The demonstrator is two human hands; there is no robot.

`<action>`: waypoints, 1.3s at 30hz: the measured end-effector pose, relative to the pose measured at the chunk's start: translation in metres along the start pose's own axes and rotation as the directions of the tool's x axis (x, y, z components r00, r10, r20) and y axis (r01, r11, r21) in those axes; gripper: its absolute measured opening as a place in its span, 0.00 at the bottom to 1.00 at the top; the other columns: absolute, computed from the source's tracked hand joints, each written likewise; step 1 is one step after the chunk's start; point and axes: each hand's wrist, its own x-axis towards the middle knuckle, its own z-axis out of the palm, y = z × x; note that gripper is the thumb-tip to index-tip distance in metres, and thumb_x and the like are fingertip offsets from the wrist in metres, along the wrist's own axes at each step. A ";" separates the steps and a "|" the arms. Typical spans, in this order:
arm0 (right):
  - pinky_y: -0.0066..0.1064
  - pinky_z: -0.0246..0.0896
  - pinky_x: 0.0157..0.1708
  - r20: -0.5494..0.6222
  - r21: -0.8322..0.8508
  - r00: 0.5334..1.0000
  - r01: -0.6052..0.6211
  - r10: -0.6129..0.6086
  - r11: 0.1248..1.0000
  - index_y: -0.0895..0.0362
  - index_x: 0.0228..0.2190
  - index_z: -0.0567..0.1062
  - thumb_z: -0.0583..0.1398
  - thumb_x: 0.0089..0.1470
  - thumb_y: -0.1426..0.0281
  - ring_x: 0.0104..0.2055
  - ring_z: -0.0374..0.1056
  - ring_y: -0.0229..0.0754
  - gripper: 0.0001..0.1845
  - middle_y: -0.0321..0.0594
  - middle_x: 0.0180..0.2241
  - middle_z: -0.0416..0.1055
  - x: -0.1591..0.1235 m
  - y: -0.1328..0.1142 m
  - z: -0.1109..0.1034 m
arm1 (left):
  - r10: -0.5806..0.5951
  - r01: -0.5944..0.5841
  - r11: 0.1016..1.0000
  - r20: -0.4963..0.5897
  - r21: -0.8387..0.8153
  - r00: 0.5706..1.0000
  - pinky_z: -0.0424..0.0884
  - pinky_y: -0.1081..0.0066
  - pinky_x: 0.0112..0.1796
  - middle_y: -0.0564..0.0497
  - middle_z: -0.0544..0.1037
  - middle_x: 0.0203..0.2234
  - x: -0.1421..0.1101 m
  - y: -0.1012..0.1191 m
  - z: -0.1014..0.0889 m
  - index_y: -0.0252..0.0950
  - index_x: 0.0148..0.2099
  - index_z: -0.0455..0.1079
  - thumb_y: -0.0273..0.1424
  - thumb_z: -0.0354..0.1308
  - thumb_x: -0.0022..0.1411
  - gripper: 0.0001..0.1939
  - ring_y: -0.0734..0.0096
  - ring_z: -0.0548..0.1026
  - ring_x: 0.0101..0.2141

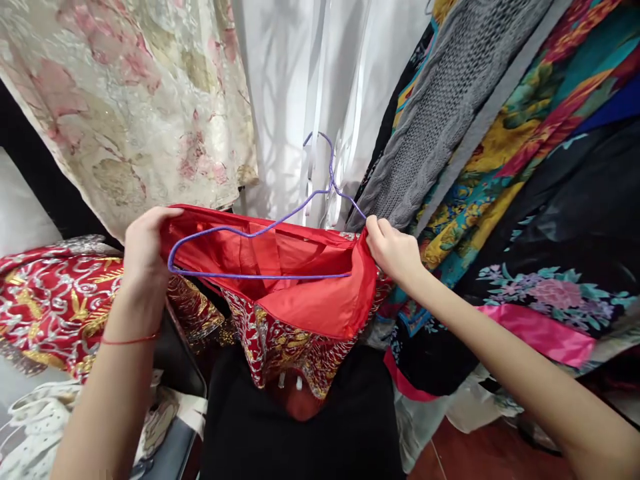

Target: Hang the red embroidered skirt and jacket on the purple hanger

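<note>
A red garment (310,307) with gold and silver embroidery hangs between my two hands, its red lining showing at the waist opening. My left hand (147,243) is closed on the left end of its waistband. At the right end, my right hand (393,250) grips the waistband with the fingers curled around it, close to the hanger's shoulder. A purple wire hanger (260,275) lies across the opening, its hook pointing up. Its left end sits inside the waistband by my left hand; its right end is hidden in the cloth.
A cream floral cloth (150,93) hangs at the upper left, beside a white curtain (275,100). To the right hang a grey knitted garment (450,100) and a black embroidered one (550,253). Another red embroidered garment (55,300) lies at the left. Below is reddish floor (480,453).
</note>
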 end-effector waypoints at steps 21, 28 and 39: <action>0.36 0.66 0.33 -0.011 0.357 0.995 -0.093 0.103 0.930 0.62 0.57 0.67 0.43 0.64 0.74 0.35 0.73 0.48 0.24 0.51 0.39 0.73 -0.012 -0.022 -0.016 | 0.228 -0.315 0.787 0.225 0.530 0.947 0.56 0.69 0.30 0.57 0.62 0.20 -0.090 -0.036 0.091 0.40 0.26 0.55 0.30 0.54 0.63 0.14 0.72 0.60 0.24; 0.41 0.65 0.48 -0.166 0.579 0.981 0.011 0.104 0.815 0.58 0.47 0.70 0.43 0.65 0.72 0.46 0.70 0.49 0.19 0.52 0.43 0.73 -0.022 -0.003 -0.024 | 0.029 -0.027 0.999 0.076 -0.018 0.997 0.58 0.73 0.27 0.58 0.61 0.20 -0.057 -0.034 0.097 0.37 0.27 0.60 0.29 0.55 0.60 0.10 0.77 0.59 0.21; 0.54 0.50 0.61 -0.120 0.196 0.716 0.697 -0.688 0.690 0.53 0.63 0.61 0.56 0.58 0.77 0.67 0.58 0.54 0.32 0.57 0.67 0.58 -0.068 -0.024 0.016 | -0.223 0.230 0.969 0.077 -0.087 0.972 0.73 0.70 0.33 0.53 0.71 0.20 -0.029 -0.024 0.037 0.35 0.30 0.65 0.29 0.55 0.59 0.05 0.72 0.71 0.23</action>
